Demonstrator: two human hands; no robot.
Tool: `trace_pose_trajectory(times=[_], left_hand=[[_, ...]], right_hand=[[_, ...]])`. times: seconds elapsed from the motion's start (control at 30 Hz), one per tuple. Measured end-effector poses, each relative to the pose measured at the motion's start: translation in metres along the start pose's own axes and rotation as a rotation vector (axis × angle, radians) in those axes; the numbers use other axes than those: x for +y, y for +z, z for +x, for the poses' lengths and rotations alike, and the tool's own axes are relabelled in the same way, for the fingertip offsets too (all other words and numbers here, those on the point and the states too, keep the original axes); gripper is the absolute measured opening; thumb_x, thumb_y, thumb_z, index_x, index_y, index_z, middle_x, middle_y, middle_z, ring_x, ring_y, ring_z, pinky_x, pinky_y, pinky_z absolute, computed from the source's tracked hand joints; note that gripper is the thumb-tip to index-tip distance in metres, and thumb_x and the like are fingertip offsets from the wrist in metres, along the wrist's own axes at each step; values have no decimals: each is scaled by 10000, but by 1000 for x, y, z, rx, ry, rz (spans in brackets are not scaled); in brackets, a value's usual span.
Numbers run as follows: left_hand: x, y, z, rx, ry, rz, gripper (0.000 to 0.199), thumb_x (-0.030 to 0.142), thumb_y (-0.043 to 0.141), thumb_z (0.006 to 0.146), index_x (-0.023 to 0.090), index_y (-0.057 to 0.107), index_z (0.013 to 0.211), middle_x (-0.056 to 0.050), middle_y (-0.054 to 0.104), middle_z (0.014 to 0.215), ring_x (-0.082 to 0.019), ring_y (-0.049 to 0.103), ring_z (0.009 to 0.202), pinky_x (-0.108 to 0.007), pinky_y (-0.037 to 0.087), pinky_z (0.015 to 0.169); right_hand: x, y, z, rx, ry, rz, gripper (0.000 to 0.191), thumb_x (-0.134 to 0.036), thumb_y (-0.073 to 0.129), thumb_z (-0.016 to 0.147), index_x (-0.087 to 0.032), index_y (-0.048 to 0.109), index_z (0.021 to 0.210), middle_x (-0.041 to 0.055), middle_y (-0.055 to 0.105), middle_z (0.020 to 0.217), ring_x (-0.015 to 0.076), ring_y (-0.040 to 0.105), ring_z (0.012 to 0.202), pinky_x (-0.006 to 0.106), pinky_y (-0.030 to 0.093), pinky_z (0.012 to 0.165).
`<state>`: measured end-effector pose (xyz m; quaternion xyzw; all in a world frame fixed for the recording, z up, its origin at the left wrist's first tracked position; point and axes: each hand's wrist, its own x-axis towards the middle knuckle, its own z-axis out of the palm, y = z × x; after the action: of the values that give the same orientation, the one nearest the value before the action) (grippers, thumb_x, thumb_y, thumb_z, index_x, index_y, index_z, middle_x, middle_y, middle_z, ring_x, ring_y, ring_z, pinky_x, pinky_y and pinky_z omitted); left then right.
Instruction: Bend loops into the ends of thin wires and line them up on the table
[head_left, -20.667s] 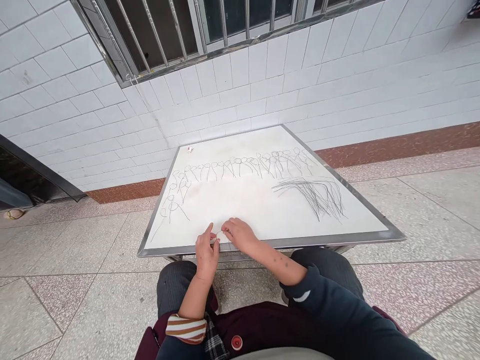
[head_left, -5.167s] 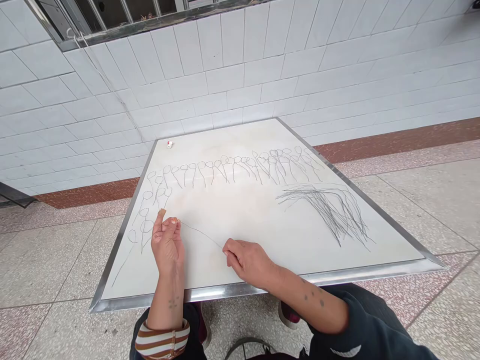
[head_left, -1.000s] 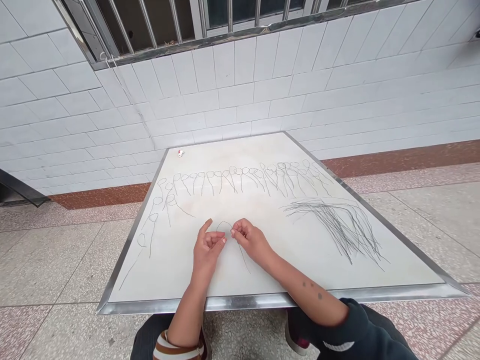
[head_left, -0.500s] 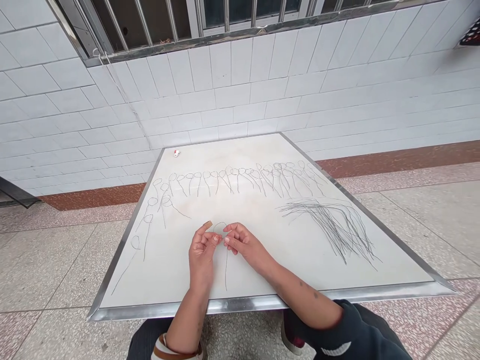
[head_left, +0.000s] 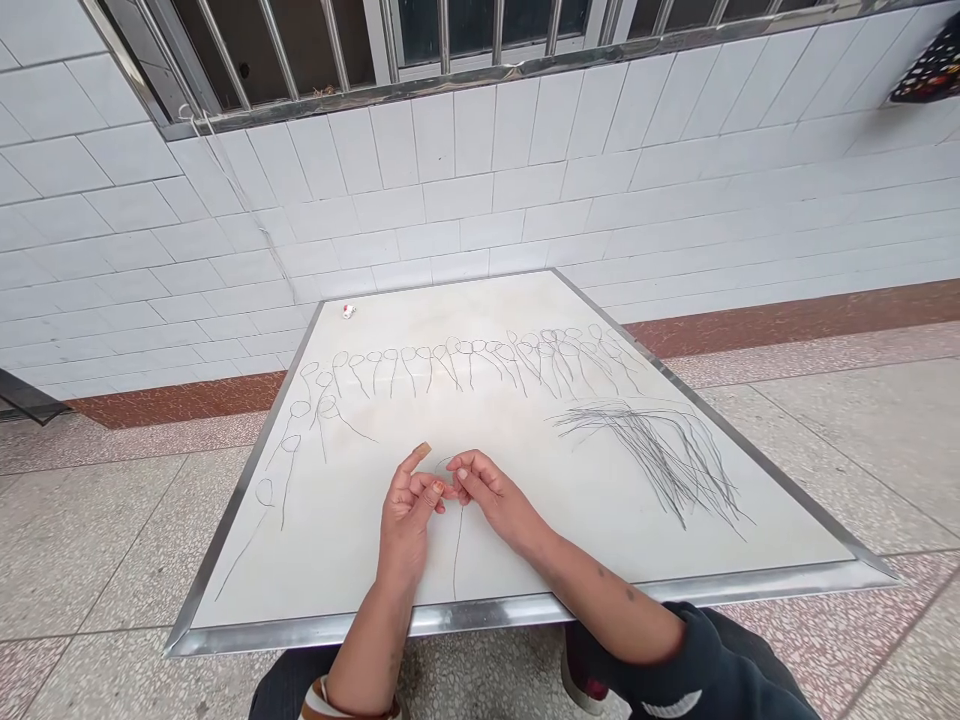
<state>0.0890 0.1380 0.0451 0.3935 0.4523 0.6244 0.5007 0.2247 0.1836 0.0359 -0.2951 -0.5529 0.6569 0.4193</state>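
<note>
Near the front edge of the white table (head_left: 517, 590), my left hand (head_left: 409, 507) and my right hand (head_left: 487, 487) meet, both pinching one thin dark wire (head_left: 457, 560). A loop of the wire arches above my fingers, and its straight tail hangs down toward the table edge. The crossing point between the fingertips is hidden. My left index finger is raised and has a tan wrap on its tip. Beyond my hands lies a row of looped wires (head_left: 470, 349), each with a round loop and a tail.
A bundle of straight wires (head_left: 652, 455) lies to the right. More looped wires (head_left: 291, 443) run down the left side. A small white and red object (head_left: 349, 312) sits at the far left corner. Behind the table stands a tiled wall (head_left: 450, 215) with a barred window.
My hands have shifted slightly down and right relative to the view, and the fingers have turned a little around the wire. Its visible loop looks smaller above my fingers.
</note>
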Motion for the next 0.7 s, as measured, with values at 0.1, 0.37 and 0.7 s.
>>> trace_pose_trajectory(times=[0.1,0.37,0.7], left_hand=[[1,1,0,-46,-30,-21,556,320,648,816,236,458,1332,20,629,707,-114,558,668,-224,364,607],[0,2,-1,-49,-123,-26,665,337,703,765,230,424,1360,-2,661,758,-88,531,581,-218,360,558],[1,4,-5,-29,34,-2,548,282,637,826,263,445,1338,26,618,766,-110,589,708,-264,451,760]], right_hand=[[0,-1,0,-26,27,118,306,-491,512,883,-225,557,1028,-14,510,800,117,507,687,286,417,677],[-5,-12,1,-5,98,130,345,-530,529,864,-215,588,992,-24,500,748,89,412,582,238,336,549],[-7,-5,-3,-125,169,393,349,-509,651,795,-186,528,749,-21,520,725,139,560,760,352,431,839]])
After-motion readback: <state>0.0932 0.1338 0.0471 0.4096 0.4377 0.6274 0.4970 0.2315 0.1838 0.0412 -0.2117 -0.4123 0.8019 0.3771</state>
